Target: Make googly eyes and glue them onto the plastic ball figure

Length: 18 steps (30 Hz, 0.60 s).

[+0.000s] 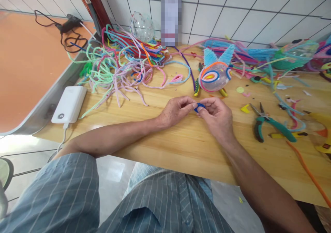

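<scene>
A small coil of dark blue pipe cleaner is pinched between the fingertips of both hands, just above the wooden table. My left hand grips it from the left with thumb and forefinger. From the other side my right hand holds it, the thumb pressed on its face. Right behind the hands stands a clear ball with light blue fuzzy ears, an orange band and a ringed oval eye. Green-and-yellow handles show beside and under this ball.
Heaped pipe cleaners cover the back left. A white power bank with a cable lies at left. Green-handled pliers rest at right, near an orange pipe cleaner. A phone leans on the tiled wall.
</scene>
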Each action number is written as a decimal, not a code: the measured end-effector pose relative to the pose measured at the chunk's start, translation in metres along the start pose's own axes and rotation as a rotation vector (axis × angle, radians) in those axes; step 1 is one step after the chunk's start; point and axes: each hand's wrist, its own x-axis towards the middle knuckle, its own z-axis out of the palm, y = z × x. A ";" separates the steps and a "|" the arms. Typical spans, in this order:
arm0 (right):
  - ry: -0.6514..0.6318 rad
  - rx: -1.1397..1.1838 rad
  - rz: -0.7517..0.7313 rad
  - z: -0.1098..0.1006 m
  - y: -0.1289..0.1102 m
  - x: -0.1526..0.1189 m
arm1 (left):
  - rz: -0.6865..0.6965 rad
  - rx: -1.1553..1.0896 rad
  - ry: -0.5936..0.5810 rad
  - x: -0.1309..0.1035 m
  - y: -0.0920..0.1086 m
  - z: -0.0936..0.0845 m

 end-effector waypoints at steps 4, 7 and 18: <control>0.002 -0.051 0.008 -0.002 -0.003 0.000 | -0.016 0.010 -0.013 0.000 -0.002 -0.001; 0.006 -0.142 -0.008 -0.004 -0.003 0.001 | -0.004 0.015 -0.019 0.001 -0.005 -0.002; -0.044 -0.179 -0.033 -0.005 -0.001 0.002 | -0.009 0.007 -0.057 0.002 -0.004 -0.003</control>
